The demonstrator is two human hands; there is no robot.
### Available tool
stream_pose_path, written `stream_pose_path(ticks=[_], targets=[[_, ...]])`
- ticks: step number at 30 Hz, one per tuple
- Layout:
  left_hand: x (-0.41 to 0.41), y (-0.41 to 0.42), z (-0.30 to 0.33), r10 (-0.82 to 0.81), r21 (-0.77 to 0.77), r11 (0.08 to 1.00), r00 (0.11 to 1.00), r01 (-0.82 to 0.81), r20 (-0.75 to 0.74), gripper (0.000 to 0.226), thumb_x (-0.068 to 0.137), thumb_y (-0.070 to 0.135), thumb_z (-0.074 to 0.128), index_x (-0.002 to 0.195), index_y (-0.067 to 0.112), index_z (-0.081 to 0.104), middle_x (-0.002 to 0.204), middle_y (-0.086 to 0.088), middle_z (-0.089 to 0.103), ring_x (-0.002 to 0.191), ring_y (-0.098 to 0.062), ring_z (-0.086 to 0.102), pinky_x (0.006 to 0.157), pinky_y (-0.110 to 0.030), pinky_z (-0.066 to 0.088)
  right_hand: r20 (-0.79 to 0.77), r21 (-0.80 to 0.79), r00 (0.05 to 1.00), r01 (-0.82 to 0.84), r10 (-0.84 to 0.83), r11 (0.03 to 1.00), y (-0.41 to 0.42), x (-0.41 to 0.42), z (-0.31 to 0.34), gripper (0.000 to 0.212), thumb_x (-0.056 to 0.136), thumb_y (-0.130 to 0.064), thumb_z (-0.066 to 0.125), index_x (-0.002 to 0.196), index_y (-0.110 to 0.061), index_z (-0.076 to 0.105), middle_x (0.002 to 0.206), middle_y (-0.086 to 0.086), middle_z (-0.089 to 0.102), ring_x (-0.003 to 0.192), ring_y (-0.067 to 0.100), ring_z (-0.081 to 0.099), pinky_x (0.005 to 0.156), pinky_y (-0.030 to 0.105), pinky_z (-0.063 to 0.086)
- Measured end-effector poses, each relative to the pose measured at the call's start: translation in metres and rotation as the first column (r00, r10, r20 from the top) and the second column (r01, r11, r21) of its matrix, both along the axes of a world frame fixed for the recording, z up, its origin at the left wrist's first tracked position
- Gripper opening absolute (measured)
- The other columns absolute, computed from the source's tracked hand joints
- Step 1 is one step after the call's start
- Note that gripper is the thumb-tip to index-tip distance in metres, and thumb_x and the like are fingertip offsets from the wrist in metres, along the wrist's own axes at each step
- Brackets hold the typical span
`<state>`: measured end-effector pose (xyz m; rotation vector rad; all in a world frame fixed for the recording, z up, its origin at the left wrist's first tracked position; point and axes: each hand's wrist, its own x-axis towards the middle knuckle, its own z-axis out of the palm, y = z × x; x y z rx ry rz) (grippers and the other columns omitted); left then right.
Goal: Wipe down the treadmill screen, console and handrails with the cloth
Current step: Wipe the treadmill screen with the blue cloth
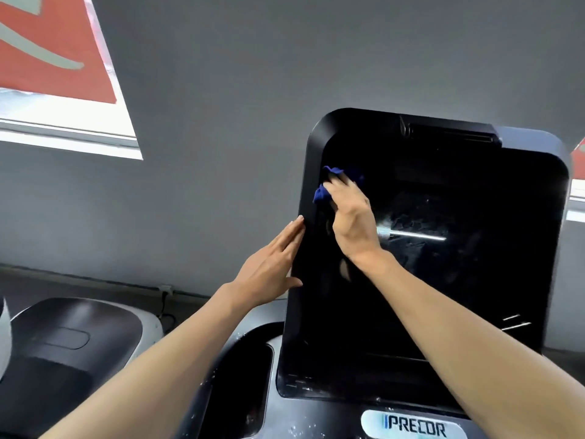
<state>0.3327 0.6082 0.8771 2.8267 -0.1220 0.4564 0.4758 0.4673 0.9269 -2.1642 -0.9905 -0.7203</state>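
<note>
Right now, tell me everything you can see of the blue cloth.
The blue cloth is a small, soft-looking, deep blue rag, bunched and crumpled rather than spread flat. It sits against the upper left part of the dark treadmill screen, close to the frame. The right hand presses it to the glass, fingers over it, so only folds above and left of the fingers show. The left hand does not touch it.
</note>
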Motion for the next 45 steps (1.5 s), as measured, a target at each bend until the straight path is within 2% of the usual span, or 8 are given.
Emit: stream_pose_path(ticks=[4, 8, 11, 17, 22, 27, 38, 45], targets=[[-0.01, 0.003, -0.009, 0.01, -0.066, 0.998, 0.999, -0.012, -0.034, 0.097, 0.095, 0.031, 0.069, 0.163, 0.017, 0.0, 0.165, 0.017, -0.018, 0.154, -0.002, 0.001, 0.117, -0.024, 0.033, -0.392, 0.333, 0.914, 0.035, 0.105, 0.942, 0.005, -0.042, -0.008, 0.035, 0.102, -0.02, 0.047, 0.131, -0.033, 0.062, 0.126, -0.004, 0.067, 0.118, 0.018, 0.063, 0.106, 0.043, 0.048], [-0.007, 0.012, -0.005, 0.117, -0.202, 0.972, 0.993, -0.117, -0.014, 0.081, 0.095, -0.001, 0.054, 0.163, 0.017, 0.013, 0.167, 0.019, -0.005, 0.147, -0.01, 0.032, 0.098, -0.031, 0.05, -0.165, 0.123, 0.985, 0.07, -0.049, 0.99, 0.036, -0.05, -0.01, 0.047, 0.098, -0.022, 0.06, 0.143, -0.017, 0.053, 0.15, 0.013, 0.047, 0.139, 0.03, 0.044, 0.113, 0.041, 0.039], [-0.002, 0.018, 0.0, 0.167, -0.39, 0.908, 0.986, -0.156, -0.007, 0.082, 0.086, -0.017, 0.038, 0.16, 0.015, 0.025, 0.168, 0.006, 0.018, 0.148, -0.014, 0.033, 0.111, -0.031, 0.043, -0.031, -0.071, 0.977, 0.209, -0.212, 0.975, 0.044, -0.062, -0.03, 0.065, 0.089, -0.026, 0.072, 0.147, -0.015, 0.048, 0.161, 0.013, 0.027, 0.144, 0.031, 0.033, 0.107, 0.048, 0.044], [-0.01, 0.0, -0.013, 0.165, -0.661, 0.743, 0.986, -0.101, 0.035, 0.045, 0.102, 0.002, 0.05, 0.144, 0.015, 0.054, 0.139, 0.004, 0.054, 0.105, -0.012, 0.067, 0.1, -0.024, 0.05, -0.011, -0.068, 0.988, 0.154, -0.155, 0.986, 0.015, -0.084, -0.062, 0.048, 0.104, -0.037, 0.037, 0.14, -0.013, 0.058, 0.153, 0.019, 0.038, 0.122, 0.034, 0.044, 0.107, 0.039, 0.037], [-0.016, -0.02, -0.033, 0.246, -0.641, 0.754, 0.966, -0.143, 0.073, 0.048, 0.093, 0.018, 0.073, 0.138, 0.011, 0.06, 0.131, 0.002, 0.06, 0.1, -0.012, 0.063, 0.091, -0.011, 0.046, -0.172, -0.063, 0.985, -0.022, 0.011, 0.998, -0.015, -0.082, -0.061, 0.047, 0.091, -0.027, 0.07, 0.136, -0.017, 0.061, 0.133, 0.003, 0.049, 0.113, 0.019, 0.05, 0.091, 0.027, 0.047], [-0.041, -0.034, -0.067, 0.358, -0.568, 0.774, 0.933, -0.281, 0.027, 0.051, 0.081, 0.033, 0.084, 0.127, 0.015, 0.069, 0.12, 0.0, 0.07, 0.106, -0.02, 0.061, 0.092, -0.03, 0.049, -0.301, -0.051, 0.945, -0.152, 0.13, 0.987, -0.039, -0.102, -0.093, 0.053, 0.082, -0.023, 0.08, 0.132, -0.02, 0.064, 0.125, -0.005, 0.049, 0.111, 0.013, 0.057, 0.088, 0.035, 0.057], [-0.094, -0.07, -0.13, 0.362, -0.719, 0.606, 0.923, -0.34, -0.13, 0.054, 0.079, 0.0, 0.081, 0.129, 0.011, 0.064, 0.11, 0.007, 0.064, 0.094, -0.007, 0.063, 0.082, -0.002, 0.043, -0.205, -0.162, 0.977, -0.089, 0.055, 0.983, -0.067, -0.163, -0.166, 0.057, 0.07, -0.014, 0.088, 0.121, -0.012, 0.065, 0.119, 0.005, 0.058, 0.107, 0.025, 0.058, 0.081, 0.037, 0.057], [-0.075, -0.07, -0.121, 0.399, -0.655, 0.694, 0.917, -0.299, 0.003, 0.044, 0.09, 0.015, 0.073, 0.13, 0.03, 0.064, 0.094, 0.011, 0.069, 0.084, -0.017, 0.064, 0.077, -0.025, 0.048, -0.125, -0.126, 0.99, -0.088, 0.072, 0.988, -0.055, -0.139, -0.151, 0.047, 0.082, -0.012, 0.079, 0.126, -0.004, 0.064, 0.121, 0.009, 0.06, 0.111, 0.028, 0.059, 0.091, 0.036, 0.053]])
